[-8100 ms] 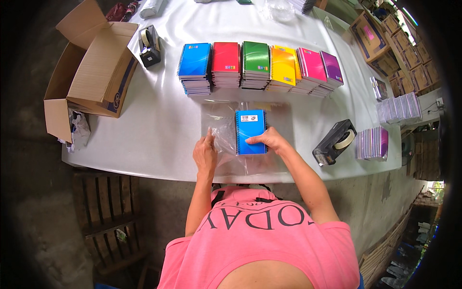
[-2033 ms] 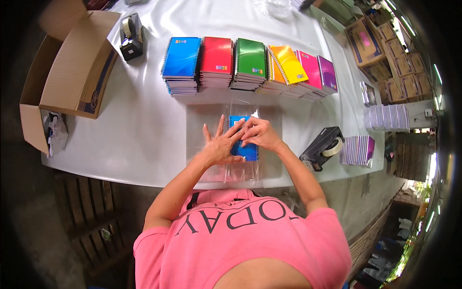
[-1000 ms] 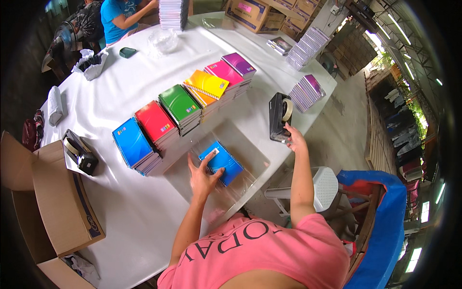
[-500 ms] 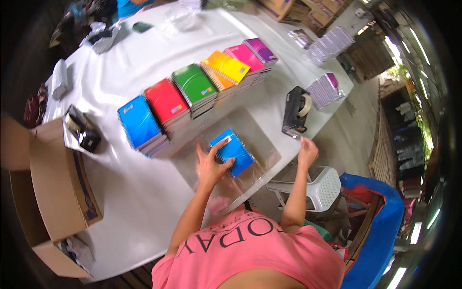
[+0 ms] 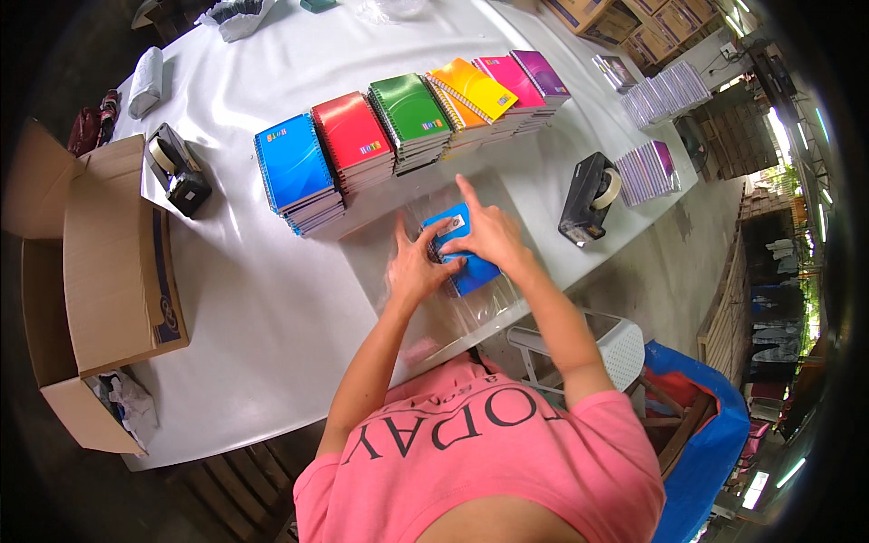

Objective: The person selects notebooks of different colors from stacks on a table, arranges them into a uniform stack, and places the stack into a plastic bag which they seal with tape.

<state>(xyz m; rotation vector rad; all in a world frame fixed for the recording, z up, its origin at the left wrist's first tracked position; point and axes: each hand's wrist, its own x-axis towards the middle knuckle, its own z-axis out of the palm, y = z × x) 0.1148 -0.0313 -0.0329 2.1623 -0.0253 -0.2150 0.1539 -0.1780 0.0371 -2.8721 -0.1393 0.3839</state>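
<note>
A small blue spiral notebook lies on a sheet of clear plastic film near the table's front edge. A small white label sits on its upper part. My left hand rests at its left side, fingers spread, thumb and a fingertip touching the cover. Across its right side reaches my right hand, the index finger stretched away from me and the thumb on the cover close to the left fingers. Both hands are open. Whether a piece of tape is under the right fingertips cannot be made out.
Behind the film stand stacks of blue, red, green, yellow, pink and purple notebooks. A black tape dispenser is at the right, another at the left. An open cardboard box occupies the left edge; wrapped notebook stacks the far right.
My right hand has come from beside the right tape dispenser over to the blue notebook. My left hand has stayed on the notebook. The whole view has shifted.
</note>
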